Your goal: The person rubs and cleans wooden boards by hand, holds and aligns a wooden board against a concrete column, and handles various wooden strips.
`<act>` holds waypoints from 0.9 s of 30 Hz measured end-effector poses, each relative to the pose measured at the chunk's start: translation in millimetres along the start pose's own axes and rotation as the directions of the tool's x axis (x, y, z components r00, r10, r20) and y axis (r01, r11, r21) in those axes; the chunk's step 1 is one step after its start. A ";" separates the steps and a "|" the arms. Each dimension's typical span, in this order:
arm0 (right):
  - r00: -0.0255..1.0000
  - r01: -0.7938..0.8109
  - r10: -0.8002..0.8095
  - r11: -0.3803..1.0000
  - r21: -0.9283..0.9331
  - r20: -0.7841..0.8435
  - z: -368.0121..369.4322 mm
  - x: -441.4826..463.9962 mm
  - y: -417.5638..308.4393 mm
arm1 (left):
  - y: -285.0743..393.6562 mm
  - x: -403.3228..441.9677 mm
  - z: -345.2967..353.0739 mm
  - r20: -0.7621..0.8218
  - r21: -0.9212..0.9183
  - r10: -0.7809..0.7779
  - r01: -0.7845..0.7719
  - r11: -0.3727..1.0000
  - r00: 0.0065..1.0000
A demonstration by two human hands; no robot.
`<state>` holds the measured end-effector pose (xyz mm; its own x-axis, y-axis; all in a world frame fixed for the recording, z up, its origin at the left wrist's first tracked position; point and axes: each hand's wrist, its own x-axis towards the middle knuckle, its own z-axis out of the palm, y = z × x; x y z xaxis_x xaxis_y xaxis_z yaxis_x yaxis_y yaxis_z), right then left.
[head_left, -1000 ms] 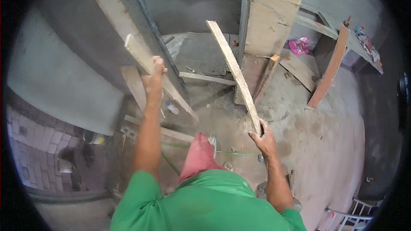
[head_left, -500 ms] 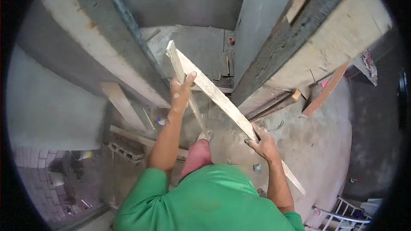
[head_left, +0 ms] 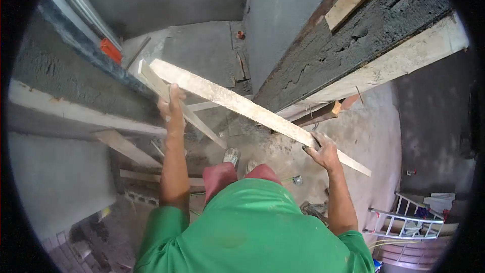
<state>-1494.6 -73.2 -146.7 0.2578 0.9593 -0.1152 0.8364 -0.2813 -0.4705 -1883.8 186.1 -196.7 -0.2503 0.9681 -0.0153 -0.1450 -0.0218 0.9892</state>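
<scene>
My left hand (head_left: 172, 110), at the left of the view, is wrapped round a narrow wooden board (head_left: 203, 127) that slants down toward my feet. My right hand (head_left: 325, 153) grips a longer pale wooden board (head_left: 242, 107) near its lower right end, thumb on the near side. The long board has a rough, plaster-flecked face and runs diagonally up to the left. Its far end meets or overlaps the top of the narrow board; whether they are joined I cannot tell.
A freshly plastered column edge (head_left: 364, 35) with a wooden strip (head_left: 353, 0) rises at right, another plastered edge (head_left: 65, 65) at left. A ladder (head_left: 406, 225) lies at lower right. A hollow block (head_left: 141, 196) and a leaning plank (head_left: 126, 147) are at left.
Both boards have swung left in view, and the long one lies flatter. My left hand has shifted left with the narrow board; my right hand has moved slightly up and right. The view has turned.
</scene>
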 end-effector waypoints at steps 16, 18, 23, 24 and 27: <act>0.980 -0.132 0.104 0.977 0.168 0.167 8.4 -40.4 79.8 | -171.4 -78.7 -43.3 -0.317 0.541 -0.076 0.246 0.804 0.945; 0.967 -0.174 0.139 0.972 0.159 0.213 8.8 -47.5 77.5 | -171.7 -84.4 -47.5 -0.354 0.186 -0.219 0.297 0.936 0.909; 0.965 -0.226 0.180 0.941 0.252 0.193 36.8 -74.7 114.4 | -227.7 -63.3 -96.0 -0.318 -0.109 -0.663 0.669 0.735 0.677; 0.966 -0.221 0.177 0.944 0.245 0.189 36.8 -76.4 113.6 | -240.2 -58.7 -102.5 -0.308 -0.121 -0.621 0.617 0.777 0.721; 0.949 -0.256 0.196 0.936 0.240 0.248 35.1 -75.9 95.1 | -250.0 -37.8 -111.0 -0.292 -0.134 -0.580 0.568 0.812 0.761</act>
<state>-1451.6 -171.9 -213.4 0.2881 0.8612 -0.4188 0.6010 -0.5031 -0.6210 -1944.2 127.2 -459.7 -0.3856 0.6762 -0.6278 -0.3882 0.4983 0.7752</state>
